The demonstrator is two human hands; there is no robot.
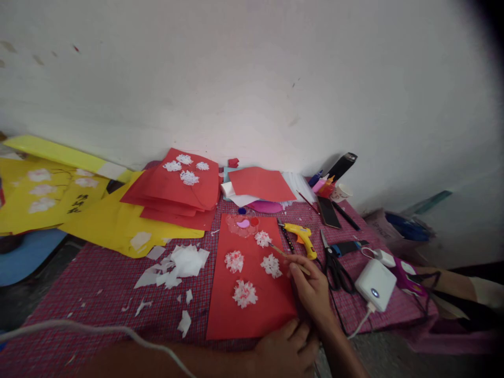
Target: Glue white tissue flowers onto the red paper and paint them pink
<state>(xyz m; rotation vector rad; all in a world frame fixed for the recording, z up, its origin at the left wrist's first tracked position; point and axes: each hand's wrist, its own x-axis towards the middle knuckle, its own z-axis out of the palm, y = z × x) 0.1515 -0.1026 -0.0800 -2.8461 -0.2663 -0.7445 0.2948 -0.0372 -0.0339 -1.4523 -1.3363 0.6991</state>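
My right hand (311,286) pinches a thin paintbrush (280,251), whose tip touches the upper right white tissue-paper flower (263,239) on a red paper sheet (220,320). Red tints show on this flower, on the left flower (234,261) and on the lower flower (244,293). Another flower (271,266), mostly white, sits just below the brush. My left hand (286,349) lies with fingers stretched over the sheet's lower right edge. At the sheet's top rests a clear paint palette (232,226) with pink and red paint in its wells.
Torn white tissue (189,262) lies to the left, near stacked red sheets (173,194) and yellow sheets (106,231). On the right are a yellow glue gun (299,233), black scissors (336,270), a phone (329,212) and a white power bank (376,283). A white cable (98,329) crosses the foreground.
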